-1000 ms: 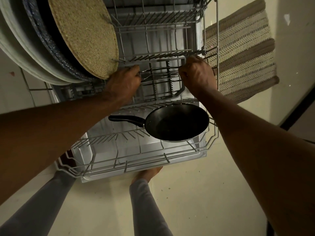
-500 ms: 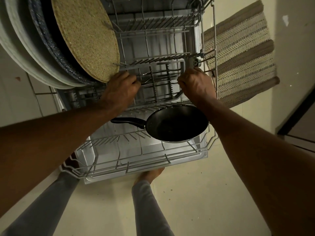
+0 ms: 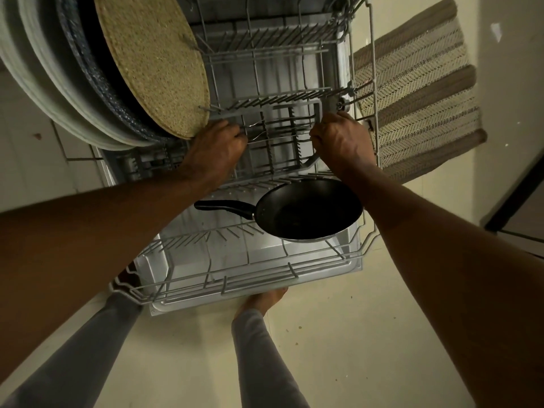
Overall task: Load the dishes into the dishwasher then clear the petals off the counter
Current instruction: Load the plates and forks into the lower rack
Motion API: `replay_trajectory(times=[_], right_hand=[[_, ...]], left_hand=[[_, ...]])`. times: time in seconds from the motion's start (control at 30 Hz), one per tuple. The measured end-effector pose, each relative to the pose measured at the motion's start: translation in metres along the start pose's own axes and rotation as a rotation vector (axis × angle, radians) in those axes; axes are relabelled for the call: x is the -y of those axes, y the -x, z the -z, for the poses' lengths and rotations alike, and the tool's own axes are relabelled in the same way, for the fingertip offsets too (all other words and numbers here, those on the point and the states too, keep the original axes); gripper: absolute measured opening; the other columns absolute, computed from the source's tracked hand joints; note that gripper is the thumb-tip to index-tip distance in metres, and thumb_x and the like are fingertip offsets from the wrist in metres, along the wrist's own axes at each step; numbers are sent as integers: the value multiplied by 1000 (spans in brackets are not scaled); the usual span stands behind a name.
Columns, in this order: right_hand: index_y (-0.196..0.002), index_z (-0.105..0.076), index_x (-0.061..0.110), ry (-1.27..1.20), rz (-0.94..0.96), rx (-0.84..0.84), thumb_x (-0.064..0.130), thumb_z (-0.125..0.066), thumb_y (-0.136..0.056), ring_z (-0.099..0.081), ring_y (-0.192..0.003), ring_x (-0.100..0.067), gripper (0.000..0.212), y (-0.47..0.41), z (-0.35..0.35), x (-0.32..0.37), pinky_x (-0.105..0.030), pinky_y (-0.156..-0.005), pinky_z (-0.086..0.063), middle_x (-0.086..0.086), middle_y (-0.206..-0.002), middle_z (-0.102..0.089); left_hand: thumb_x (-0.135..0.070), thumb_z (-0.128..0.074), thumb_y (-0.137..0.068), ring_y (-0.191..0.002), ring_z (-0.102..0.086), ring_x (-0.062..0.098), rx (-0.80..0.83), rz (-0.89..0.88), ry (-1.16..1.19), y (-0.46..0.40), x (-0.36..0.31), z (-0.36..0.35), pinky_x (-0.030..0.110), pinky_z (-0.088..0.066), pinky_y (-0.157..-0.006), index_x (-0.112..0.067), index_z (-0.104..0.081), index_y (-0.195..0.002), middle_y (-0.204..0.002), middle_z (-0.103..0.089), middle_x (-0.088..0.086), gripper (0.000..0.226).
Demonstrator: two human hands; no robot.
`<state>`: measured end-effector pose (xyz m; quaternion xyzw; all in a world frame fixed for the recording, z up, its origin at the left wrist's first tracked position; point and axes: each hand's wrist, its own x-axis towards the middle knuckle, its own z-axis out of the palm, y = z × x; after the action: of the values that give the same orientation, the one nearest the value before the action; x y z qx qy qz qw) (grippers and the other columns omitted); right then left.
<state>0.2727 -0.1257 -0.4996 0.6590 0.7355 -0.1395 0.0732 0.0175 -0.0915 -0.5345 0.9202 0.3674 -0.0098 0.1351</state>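
Both arms reach forward, left hand (image 3: 216,148) and right hand (image 3: 341,139) knuckles up (fingers curled under).

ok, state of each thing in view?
lower rack: pulled out over the open door
frying pan: lying open side up in the lower rack
woven mat: standing on edge
cutlery basket: held at both ends
left hand: gripping the basket
right hand: gripping the basket

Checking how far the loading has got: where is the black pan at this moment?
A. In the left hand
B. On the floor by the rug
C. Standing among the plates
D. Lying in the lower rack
D: the pan lies bowl-up in the lower rack, handle pointing left, while the left hand and right hand are both further in at the cutlery basket, not on the pan.
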Motion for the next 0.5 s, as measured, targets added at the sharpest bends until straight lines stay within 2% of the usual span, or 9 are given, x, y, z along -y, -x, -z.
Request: replay_trajectory(times=[0.17,0.3,0.37,0.43,0.5], right_hand=[[-99,-72,8,0,-27,-75,15,-62,-100,-65,-95,-30,12,13,11,6,-33,-67,-47,-11,-100,-66],[-98,-73,11,-74,-91,-103,20,-57,-103,-66,-92,-27,19,31,41,21,-37,-67,-57,-7,-99,-67],[-100,-73,13,-136,-135,-124,21,-58,-102,-68,-89,-24,17,46,64,35,-38,-69,-59,-5,-100,-70],[-104,-72,15,-191,-175,-108,24,-57,-103,-69,-82,-19,17,66,91,53,-32,-70,-59,-4,-98,-71],[-108,-69,16,-223,-227,-45,28,-53,-105,-68,-77,-17,21,86,118,73,-29,-70,-58,-4,-94,-69]], left_hand=[[5,-81,-69,-74,-61,36,57,23,-19,-1,-1,21,39,-51,-60,-2,-68,-72,-74,-63,15,15],[9,-80,-68,-71,-62,35,51,9,26,18,-12,62,38,-52,-58,-2,-67,-72,-73,-63,16,17],[11,-79,-62,-68,-63,34,112,-7,-6,34,-20,92,35,-51,-56,-3,-67,-71,-72,-63,14,21],[7,-78,-61,-74,-64,30,216,-10,-72,51,-32,125,33,-49,-59,-5,-71,-78,-77,-65,11,22],[2,-72,-72,-87,-63,29,269,17,-111,68,-46,158,36,-48,-69,-7,-71,-90,-90,-66,10,20]])
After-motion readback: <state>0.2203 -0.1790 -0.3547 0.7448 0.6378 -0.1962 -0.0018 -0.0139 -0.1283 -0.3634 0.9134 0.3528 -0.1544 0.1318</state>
